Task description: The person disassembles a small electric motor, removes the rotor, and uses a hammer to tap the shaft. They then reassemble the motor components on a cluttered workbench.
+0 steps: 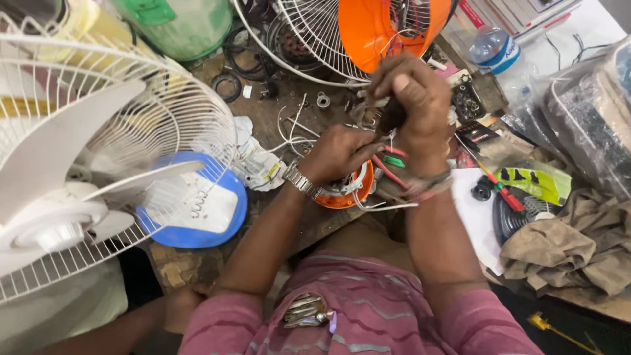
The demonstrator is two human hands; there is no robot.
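Two hands at a knot of fan wiring

Both hands work close together above the round orange plastic motor housing (343, 190), which sits on the cluttered brown wooden tabletop (263, 112) right in front of the person. The left hand (338, 152), with a metal-link wristwatch (301, 179) on its wrist, is closed around a bundle of red and white wires (388, 172) just above the housing. The right hand (411, 105) is higher, up and to the right of the housing, its fingers clenched on a small dark part (its exact shape is hidden by the fingers) with thin wires hanging from it.

Left of the housing lies a blue and white oval fan base (197, 210), and further left a white wire-grille fan with pale blades (85, 164) fills that side. Beyond the housing, at the far edge, a white wire guard with an orange dome-shaped shell (374, 26) leans over the tabletop. Right of the housing lie a red-handled screwdriver (503, 190), a crumpled brown cloth (565, 250) and a clear plastic bottle (490, 46). Near the person's pink striped shirt (368, 309), a cluster of metal tools (305, 312) pokes from a pocket.
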